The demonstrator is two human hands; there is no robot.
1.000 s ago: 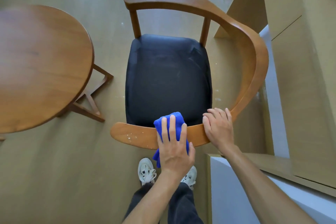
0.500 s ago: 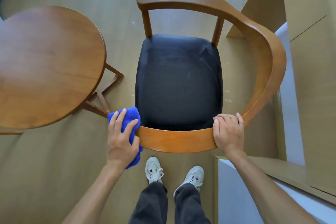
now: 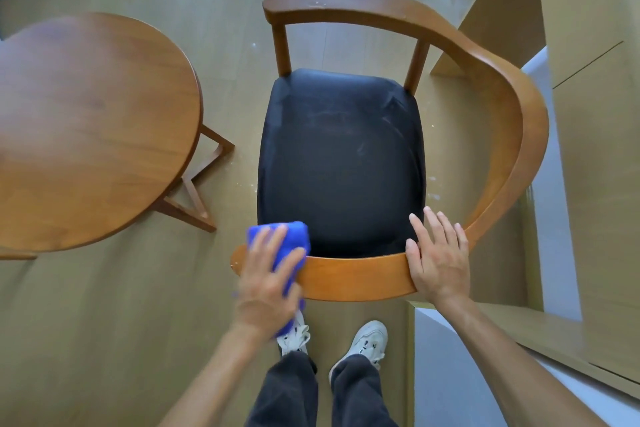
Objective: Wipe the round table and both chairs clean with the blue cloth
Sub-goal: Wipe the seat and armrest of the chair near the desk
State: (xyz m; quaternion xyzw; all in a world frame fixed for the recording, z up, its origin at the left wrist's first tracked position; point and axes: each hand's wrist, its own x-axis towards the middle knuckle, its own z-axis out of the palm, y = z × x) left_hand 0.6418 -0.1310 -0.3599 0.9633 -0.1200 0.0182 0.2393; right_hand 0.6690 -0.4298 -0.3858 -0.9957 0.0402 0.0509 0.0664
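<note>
You stand over a wooden floor and look down at the furniture. On your left is the round table, its brown top bare, with its angled wooden legs showing under the edge. Just beside it, in the middle of the view, is the chair: a curved wooden rail goes around a black padded seat, and the near part of the rail lies across in front of you. Some pale specks are on the far end of the rail and on the floor near the chair. On the right there are beige panels and a white ledge. Your right hand rests flat on the near rail, fingers straight and a little spread, holding nothing. Your left hand presses the blue cloth onto the left end of the same rail; the fingers lie over the cloth, a little bent, and the picture is blurred here, so how tightly they hold it you cannot tell. The cloth is bunched, and part of it hangs below the hand. Lower, your dark trousers and white shoes are visible.
</note>
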